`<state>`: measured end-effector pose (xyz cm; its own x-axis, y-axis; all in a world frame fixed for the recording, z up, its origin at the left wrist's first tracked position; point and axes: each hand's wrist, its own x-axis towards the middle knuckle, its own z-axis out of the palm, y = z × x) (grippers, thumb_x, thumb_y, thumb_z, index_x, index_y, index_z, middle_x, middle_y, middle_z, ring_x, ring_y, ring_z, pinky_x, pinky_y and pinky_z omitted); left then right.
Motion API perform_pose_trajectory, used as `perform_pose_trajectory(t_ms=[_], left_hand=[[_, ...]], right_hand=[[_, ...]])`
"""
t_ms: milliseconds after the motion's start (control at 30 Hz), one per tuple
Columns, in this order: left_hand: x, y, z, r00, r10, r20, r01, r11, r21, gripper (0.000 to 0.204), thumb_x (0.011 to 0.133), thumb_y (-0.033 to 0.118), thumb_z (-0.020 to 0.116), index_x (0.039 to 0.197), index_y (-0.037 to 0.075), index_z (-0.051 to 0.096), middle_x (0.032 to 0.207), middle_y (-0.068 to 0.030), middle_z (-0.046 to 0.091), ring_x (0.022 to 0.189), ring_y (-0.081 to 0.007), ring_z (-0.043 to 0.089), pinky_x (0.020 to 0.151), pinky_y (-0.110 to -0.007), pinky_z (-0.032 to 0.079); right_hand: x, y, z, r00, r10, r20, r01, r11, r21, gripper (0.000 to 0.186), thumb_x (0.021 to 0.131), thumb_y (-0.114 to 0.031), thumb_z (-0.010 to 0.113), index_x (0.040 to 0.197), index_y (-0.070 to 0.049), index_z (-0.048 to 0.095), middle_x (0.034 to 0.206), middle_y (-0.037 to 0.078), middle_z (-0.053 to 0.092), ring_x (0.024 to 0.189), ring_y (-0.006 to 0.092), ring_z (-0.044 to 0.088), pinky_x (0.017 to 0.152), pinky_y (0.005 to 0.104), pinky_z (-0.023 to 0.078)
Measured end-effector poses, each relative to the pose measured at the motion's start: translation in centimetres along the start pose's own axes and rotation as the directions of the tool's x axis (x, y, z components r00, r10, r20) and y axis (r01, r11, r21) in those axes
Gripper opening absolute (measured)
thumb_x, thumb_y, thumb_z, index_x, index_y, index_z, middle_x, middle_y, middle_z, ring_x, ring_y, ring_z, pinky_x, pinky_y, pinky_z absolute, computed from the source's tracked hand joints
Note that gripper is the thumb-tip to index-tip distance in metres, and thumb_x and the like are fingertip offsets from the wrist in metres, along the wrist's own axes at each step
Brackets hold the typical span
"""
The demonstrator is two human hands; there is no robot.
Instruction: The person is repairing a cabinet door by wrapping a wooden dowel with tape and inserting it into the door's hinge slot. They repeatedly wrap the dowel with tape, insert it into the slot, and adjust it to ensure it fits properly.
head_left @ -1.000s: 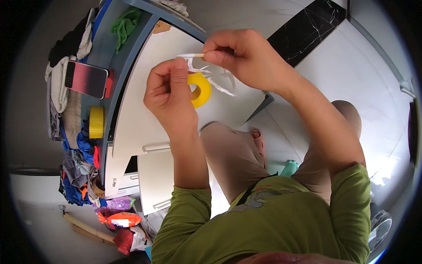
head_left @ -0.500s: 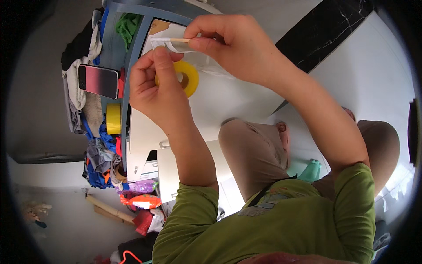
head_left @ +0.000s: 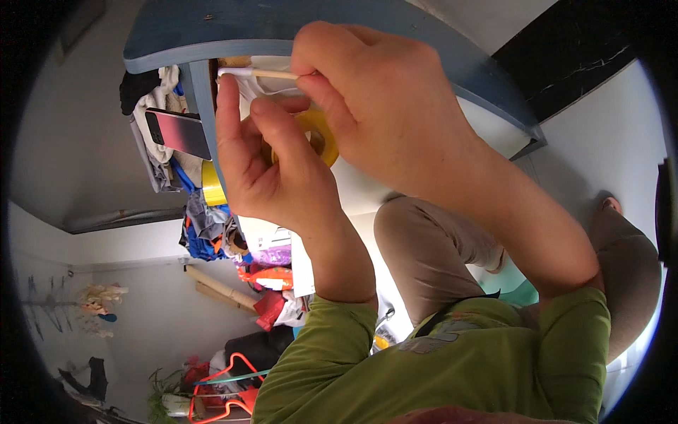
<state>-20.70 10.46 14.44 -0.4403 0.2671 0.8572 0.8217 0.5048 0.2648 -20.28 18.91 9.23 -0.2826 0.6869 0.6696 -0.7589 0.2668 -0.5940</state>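
My right hand (head_left: 381,92) pinches a thin pale wooden stick (head_left: 275,73) between thumb and index finger. Its far end, pointing left, is white, as if wrapped or coated. My left hand (head_left: 282,162) is just below, with one finger stretched up to touch that white end and its thumb held apart from the tip. A roll of yellow tape (head_left: 326,141) shows behind the left thumb, and the fingers curled around it seem to hold it. Thin whitish material (head_left: 251,88) hangs under the stick; I cannot make out its kind.
A blue-edged tabletop (head_left: 247,32) curves across the top. To the left, a phone (head_left: 180,133) leans beside a yellow roll (head_left: 212,185) and heaped clothes (head_left: 205,219). Lower left are orange hangers (head_left: 229,367) and a plant (head_left: 166,396). My knees are below.
The left thumb has come away from the stick's white tip, and a finger now reaches up to it. The view has shifted, bringing the blue edge lower and more of the lower-left corner in.
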Motion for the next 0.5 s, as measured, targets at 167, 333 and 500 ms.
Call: perform_pose_trajectory(t_ms=[167,333,500], left_hand=[[0.0,0.2,0.7,0.999,0.021,-0.031,-0.021,1.0,0.007,0.034,0.091,0.003,0.052,0.123,-0.007,0.051,0.069,-0.0057,0.065,0.056,-0.0038,0.055,0.047,-0.016,0.04],[0.0,-0.3,0.9,0.998,0.052,-0.027,-0.05,0.998,0.044,0.036,0.09,0.0,0.052,0.125,-0.007,0.049,0.067,-0.0056,0.064,0.056,-0.0038,0.055,0.048,-0.016,0.041],[-0.1,-0.2,0.7,0.998,0.055,-0.012,-0.054,0.997,0.054,0.036,0.09,0.0,0.052,0.125,-0.007,0.049,0.068,-0.0061,0.064,0.056,-0.0041,0.055,0.05,-0.016,0.041]], right_hand=[[0.4,-0.5,0.0,0.997,0.041,0.058,-0.036,0.996,-0.081,0.016,0.074,-0.016,0.064,0.078,-0.002,0.056,0.068,0.011,0.061,0.061,0.0259,0.063,0.05,0.034,0.051],[0.4,-0.5,0.1,1.0,-0.002,0.025,0.004,0.995,-0.096,0.021,0.071,-0.019,0.063,0.075,0.0,0.059,0.066,0.012,0.062,0.062,0.0225,0.066,0.049,0.033,0.055],[0.2,-0.3,0.4,0.999,-0.04,0.01,0.041,0.992,-0.121,0.02,0.071,-0.019,0.064,0.073,0.0,0.059,0.065,0.01,0.061,0.06,0.0217,0.066,0.047,0.0322,0.054]])
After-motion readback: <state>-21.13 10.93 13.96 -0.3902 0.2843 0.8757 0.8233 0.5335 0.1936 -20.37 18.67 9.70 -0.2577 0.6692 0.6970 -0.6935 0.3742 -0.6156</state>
